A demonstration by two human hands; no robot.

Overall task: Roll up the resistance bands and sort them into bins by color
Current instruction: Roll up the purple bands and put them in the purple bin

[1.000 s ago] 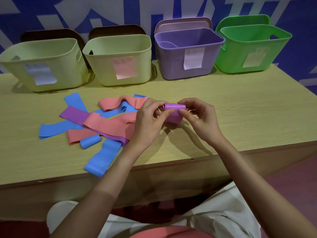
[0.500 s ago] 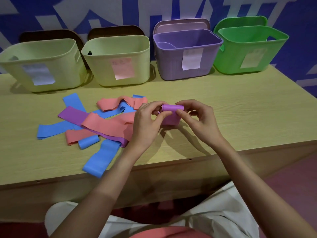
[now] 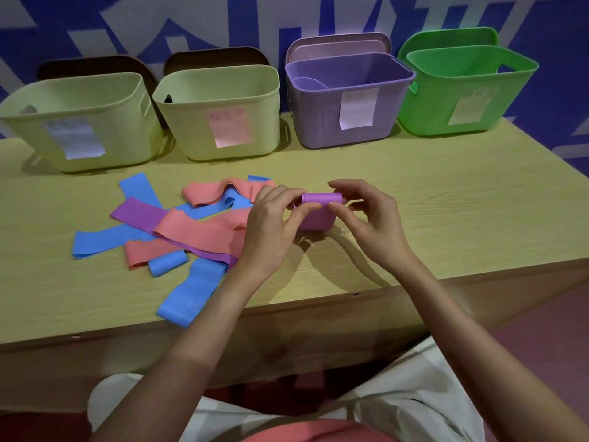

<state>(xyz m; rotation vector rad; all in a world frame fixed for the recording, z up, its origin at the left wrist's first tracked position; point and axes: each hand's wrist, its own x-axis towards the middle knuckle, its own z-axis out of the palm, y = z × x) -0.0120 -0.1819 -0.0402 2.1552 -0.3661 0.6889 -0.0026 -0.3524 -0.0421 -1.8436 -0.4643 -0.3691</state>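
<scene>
Both hands pinch the purple band [image 3: 320,207] just above the worktop [image 3: 446,199], the left hand [image 3: 271,228] at its left end and the right hand [image 3: 366,218] at its right, so the roll's long axis runs left-right between them. It looks mostly rolled (a short flat tail hangs beneath), and the purple bin [image 3: 350,119] stands directly behind it, nearer the right hand.

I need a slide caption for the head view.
Both hands roll a purple resistance band before four bins.
</scene>
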